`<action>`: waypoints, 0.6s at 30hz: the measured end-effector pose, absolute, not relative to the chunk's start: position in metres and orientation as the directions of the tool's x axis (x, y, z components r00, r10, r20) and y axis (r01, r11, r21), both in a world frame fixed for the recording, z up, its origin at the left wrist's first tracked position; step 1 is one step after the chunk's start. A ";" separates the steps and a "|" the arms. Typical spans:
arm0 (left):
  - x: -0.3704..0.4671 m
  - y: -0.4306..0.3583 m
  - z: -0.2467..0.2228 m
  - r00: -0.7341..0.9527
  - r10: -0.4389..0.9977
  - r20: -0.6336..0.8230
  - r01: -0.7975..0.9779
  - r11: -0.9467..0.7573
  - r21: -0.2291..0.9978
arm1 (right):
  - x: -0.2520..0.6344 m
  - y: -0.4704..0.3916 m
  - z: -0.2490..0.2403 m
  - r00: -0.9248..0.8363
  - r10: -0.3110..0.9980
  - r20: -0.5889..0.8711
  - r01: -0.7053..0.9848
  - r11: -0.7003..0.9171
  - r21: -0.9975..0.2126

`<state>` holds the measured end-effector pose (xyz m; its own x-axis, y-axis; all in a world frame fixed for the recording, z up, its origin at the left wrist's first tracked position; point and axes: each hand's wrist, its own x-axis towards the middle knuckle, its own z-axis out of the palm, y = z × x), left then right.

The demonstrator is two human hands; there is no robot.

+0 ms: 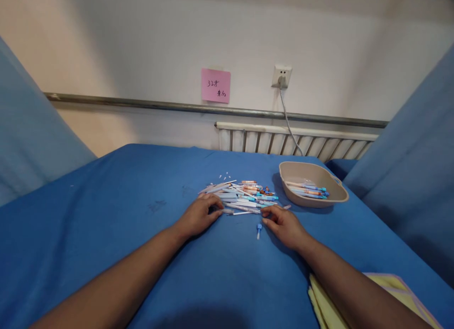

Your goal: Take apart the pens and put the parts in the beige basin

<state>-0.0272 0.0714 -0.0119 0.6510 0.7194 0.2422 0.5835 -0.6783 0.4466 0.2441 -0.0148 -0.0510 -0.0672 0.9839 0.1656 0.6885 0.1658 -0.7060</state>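
A loose pile of pen parts, with pale barrels, thin white refills and coloured clips, lies on the blue cloth. At its near left edge, my left hand is curled, with thumb and forefinger closed at the end of a pale pen barrel. My right hand rests at the pile's near right edge, its thumb and forefinger a little apart beside the barrel ends. Nothing shows between those fingertips. Just left of the right thumb, a small blue pen piece lies by itself on the cloth.
A beige basin holding several pens stands right of the pile. Tiny white tips lie behind the pile. A folded yellow cloth lies under my right forearm. A radiator and a metal rail run along the wall.
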 end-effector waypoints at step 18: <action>-0.025 0.050 -0.006 0.686 0.660 0.306 0.536 -0.743 0.400 | 0.244 -0.021 -0.047 -0.055 0.973 0.223 0.643 0.206 -0.737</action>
<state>-0.0246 0.0505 -0.0062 0.6863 0.6598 0.3062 0.5363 -0.7434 0.3997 0.2444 -0.0208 -0.0468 -0.0555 0.9731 0.2234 0.6434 0.2059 -0.7373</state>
